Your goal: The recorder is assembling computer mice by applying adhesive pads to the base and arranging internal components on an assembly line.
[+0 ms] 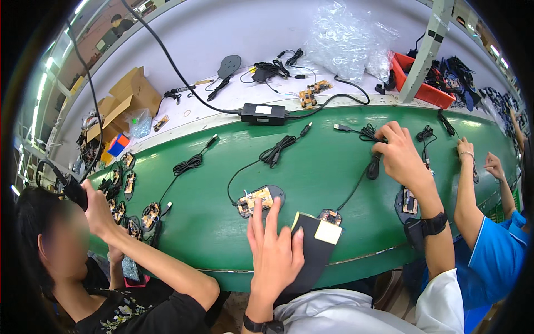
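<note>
Head view: left hand (273, 245) flat, fingers spread, empty; right hand (401, 157) pinches black cable (371, 146).

Green conveyor belt (311, 161) with coiled black cables (278, 150), circuit boards on mouse bases (257, 199), black pad (312, 245)

An electronics assembly line — a long green conveyor belt (334, 161) strewn with circuit boards (254, 200) and cables (278, 149) (workers seated alongside).

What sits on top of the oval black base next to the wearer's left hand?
A bare yellow circuit board lies on the oval black base, its cable trailing away. The left hand covers the base's near edge.
</note>
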`<state>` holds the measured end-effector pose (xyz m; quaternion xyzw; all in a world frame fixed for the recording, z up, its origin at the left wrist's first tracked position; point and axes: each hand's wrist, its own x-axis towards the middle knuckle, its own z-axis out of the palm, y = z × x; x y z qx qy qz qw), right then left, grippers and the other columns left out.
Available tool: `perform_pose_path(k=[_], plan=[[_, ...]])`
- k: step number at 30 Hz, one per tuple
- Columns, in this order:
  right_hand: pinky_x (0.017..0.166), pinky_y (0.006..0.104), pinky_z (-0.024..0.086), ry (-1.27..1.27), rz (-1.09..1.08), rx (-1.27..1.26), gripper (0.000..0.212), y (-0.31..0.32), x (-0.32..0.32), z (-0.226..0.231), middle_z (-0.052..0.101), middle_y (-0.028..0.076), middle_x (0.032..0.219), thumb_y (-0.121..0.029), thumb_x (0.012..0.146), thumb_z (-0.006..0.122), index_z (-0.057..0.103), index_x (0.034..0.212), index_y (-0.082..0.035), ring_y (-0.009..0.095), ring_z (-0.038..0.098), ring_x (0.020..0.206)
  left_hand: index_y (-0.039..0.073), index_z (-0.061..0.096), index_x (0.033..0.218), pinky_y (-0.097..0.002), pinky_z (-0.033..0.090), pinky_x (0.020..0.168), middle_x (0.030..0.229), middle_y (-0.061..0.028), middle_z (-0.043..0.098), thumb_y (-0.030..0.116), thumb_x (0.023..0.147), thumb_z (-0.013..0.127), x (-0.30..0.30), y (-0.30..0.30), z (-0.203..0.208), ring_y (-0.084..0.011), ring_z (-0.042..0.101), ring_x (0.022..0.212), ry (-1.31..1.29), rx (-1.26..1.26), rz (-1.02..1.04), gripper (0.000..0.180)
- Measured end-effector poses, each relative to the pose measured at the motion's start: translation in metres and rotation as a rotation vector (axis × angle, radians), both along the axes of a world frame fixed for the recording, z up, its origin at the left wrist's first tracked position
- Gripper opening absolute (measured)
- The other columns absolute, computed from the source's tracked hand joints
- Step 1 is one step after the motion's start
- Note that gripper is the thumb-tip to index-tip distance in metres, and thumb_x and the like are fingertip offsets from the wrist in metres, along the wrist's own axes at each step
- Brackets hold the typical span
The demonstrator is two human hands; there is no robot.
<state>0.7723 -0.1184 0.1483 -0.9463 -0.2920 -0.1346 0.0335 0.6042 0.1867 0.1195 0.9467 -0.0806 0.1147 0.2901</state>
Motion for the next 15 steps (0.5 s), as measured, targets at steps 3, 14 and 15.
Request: perform_pose_path(k=[3,14,15], plan=[[0.095,0.0431,0.048,-0.016,0.154,0.102,0.028,0.043,0.009,-0.005,0.063,0.013,0.115,0.005,0.073,0.067,0.076,0.098,-0.003,0.031,0.056,0.118,-0.006,0.068,0.08,-0.0656,0.028,0.119,0.155,-0.0254,0.051,0.016,0.098,0.068,0.011,0.004,-0.013,-0.0501,0.031,0.153,0.02,0.154,0.025,0.028],[0.097,0.0415,0.048,0.332,0.55,0.01,0.034,0.183,0.041,-0.039,0.067,0.009,0.122,0.001,0.084,0.067,0.073,0.116,-0.005,0.028,0.058,0.116,-0.005,0.067,0.084,-0.0637,0.039,0.116,0.111,-0.0164,0.068,0.007,0.091,0.072,-0.003,0.02,-0.01,-0.0414,0.057,0.132,0.032,-0.092,-0.15,0.014],[0.097,0.0402,0.047,0.345,0.566,-0.02,0.031,0.178,0.037,-0.034,0.067,0.007,0.118,0.0,0.085,0.067,0.075,0.114,-0.006,0.026,0.057,0.115,-0.005,0.066,0.084,-0.0623,0.042,0.114,0.105,-0.0163,0.069,0.004,0.089,0.073,-0.008,0.025,-0.01,-0.0402,0.061,0.128,0.021,-0.159,-0.168,0.012]])
